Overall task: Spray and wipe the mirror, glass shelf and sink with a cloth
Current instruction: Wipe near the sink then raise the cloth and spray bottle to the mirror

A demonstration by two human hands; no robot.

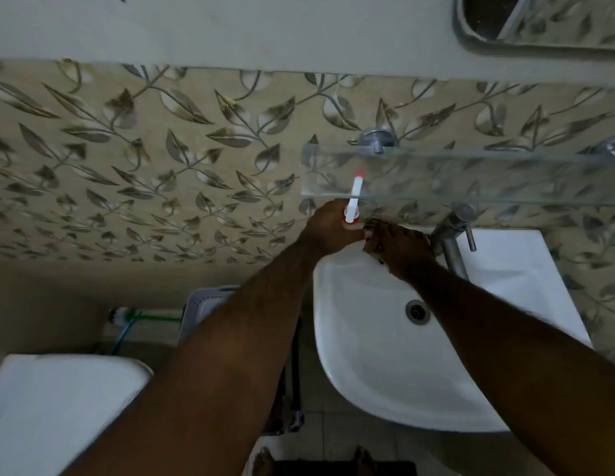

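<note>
Much of the white-and-red spray bottle (354, 201) is hidden: only its white nozzle head with a red tip rises above the left hand (328, 228), whose fingers are wrapped around the body below, so no label or writing can be read. The right hand (397, 247) meets the left at the back rim of the white ceramic sink (367, 372); its fingers curl downward, but whether they grip anything cannot be told, and no cloth can be made out.

The nozzle stands in front of the left end of the clear glass shelf (471, 176), which runs off the right edge of the view. Only a corner of the metal-framed mirror (539, 22) shows at the top right, cut off by the frame. The chrome tap (452, 235) stands just right of the right hand, at the back of the sink.

The basin is bare around its metal drain (417, 312). Left of the sink, a white toilet cistern lid (58, 407) fills the lower corner, with a grey perforated basket (209, 304) between them, partly covered by the left forearm.
</note>
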